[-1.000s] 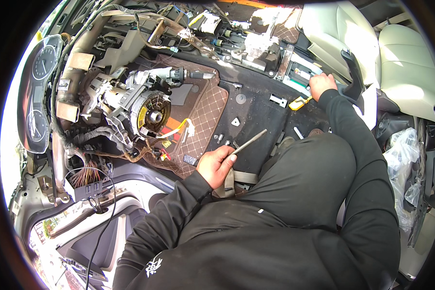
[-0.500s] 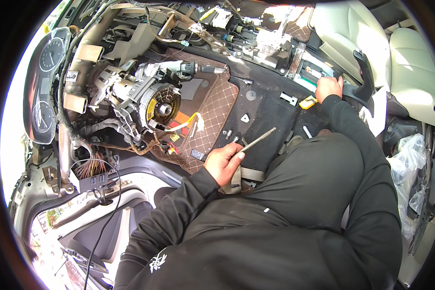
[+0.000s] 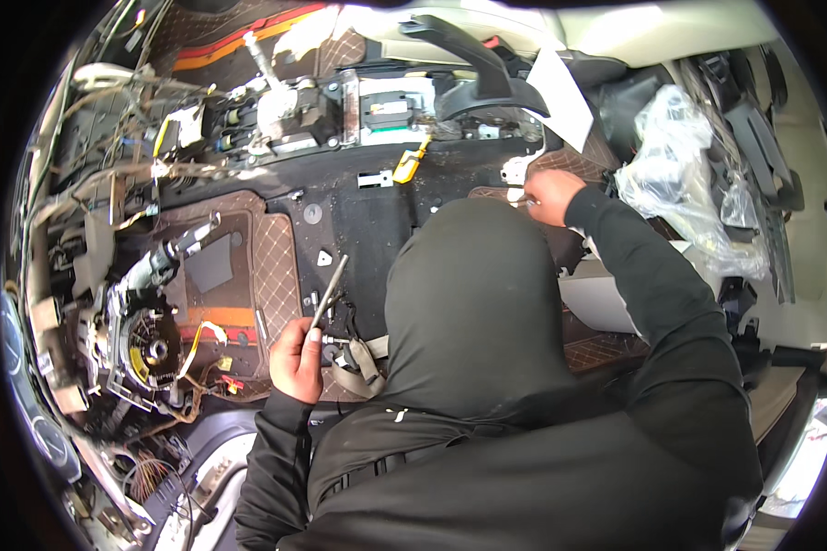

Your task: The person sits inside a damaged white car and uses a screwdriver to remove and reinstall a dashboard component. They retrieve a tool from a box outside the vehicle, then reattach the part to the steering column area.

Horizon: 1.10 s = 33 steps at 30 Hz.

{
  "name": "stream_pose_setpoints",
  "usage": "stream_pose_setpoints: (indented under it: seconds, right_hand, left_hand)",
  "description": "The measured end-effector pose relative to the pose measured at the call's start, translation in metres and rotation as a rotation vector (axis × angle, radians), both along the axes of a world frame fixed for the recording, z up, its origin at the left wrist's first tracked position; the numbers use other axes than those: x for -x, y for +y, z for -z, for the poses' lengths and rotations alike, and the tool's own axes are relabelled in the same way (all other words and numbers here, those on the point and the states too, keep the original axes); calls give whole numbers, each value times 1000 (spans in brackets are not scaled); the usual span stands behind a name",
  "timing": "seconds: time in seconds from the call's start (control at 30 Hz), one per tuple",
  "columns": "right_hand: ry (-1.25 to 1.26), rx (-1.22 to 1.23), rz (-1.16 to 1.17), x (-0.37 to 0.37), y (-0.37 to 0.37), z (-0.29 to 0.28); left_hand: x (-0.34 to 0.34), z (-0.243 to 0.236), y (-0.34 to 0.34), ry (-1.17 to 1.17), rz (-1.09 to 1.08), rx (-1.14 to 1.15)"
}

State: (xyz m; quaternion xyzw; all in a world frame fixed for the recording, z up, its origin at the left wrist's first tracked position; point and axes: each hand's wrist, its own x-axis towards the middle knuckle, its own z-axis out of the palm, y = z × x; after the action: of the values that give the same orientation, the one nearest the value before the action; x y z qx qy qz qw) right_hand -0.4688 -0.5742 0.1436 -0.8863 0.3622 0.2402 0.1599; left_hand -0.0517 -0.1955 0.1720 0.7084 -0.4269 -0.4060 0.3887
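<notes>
My left hand (image 3: 296, 363) is closed around the lower end of a thin grey metal rod (image 3: 331, 292), which points up and away over the dark floor. On the right, my right hand (image 3: 556, 196) reaches down past my knee to the edge of a brown quilted mat (image 3: 586, 151). Its fingers are curled together beside a small whitish piece (image 3: 516, 170); what lies between them is too small to make out. Ahead of my knee lie a yellow tool (image 3: 412, 165) and a small metal bracket (image 3: 374, 180).
A stripped steering column (image 3: 152, 347) with loose wires stands at the left. Beyond the floor are the gear lever base (image 3: 294, 115) and a black handbrake lever (image 3: 473, 60). A white sheet (image 3: 560, 101) and a clear plastic bag (image 3: 671, 151) are at the right.
My view has swung to the right. My right hand has left the centre console and come back to the mat edge beside my knee. My left hand still grips the rod.
</notes>
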Motion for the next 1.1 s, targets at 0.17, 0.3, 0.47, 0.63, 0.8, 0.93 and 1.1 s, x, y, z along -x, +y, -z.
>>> stream_pose_setpoints:
  seconds: [0.17, 0.3, 0.47, 0.63, 0.8, 0.93, 1.1]
  right_hand:
    - [358, -112, 222, 65, 31, 19]
    - [538, -97, 170, 55, 40, 45]
    - [-422, -128, -7, -70, 24, 53]
    - [-583, 278, -137, -222, -38, 28]
    - [-226, 161, -53, -277, -84, 36]
    - [-367, 180, -71, -267, -90, 53]
    - [-497, 156, -32, -259, -91, 51]
  left_hand:
    - [-8, 13, -9, 35, 12, 12]
    - [-7, 8, -16, -131, 17, 13]
    - [-1, -5, -14, -121, 30, 16]
    - [6, -11, -10, -149, 33, 28]
    - [10, -16, -3, -133, 59, -57]
    - [11, -20, 6, -60, 89, -129]
    - [13, -22, 3, -4, 166, -111]
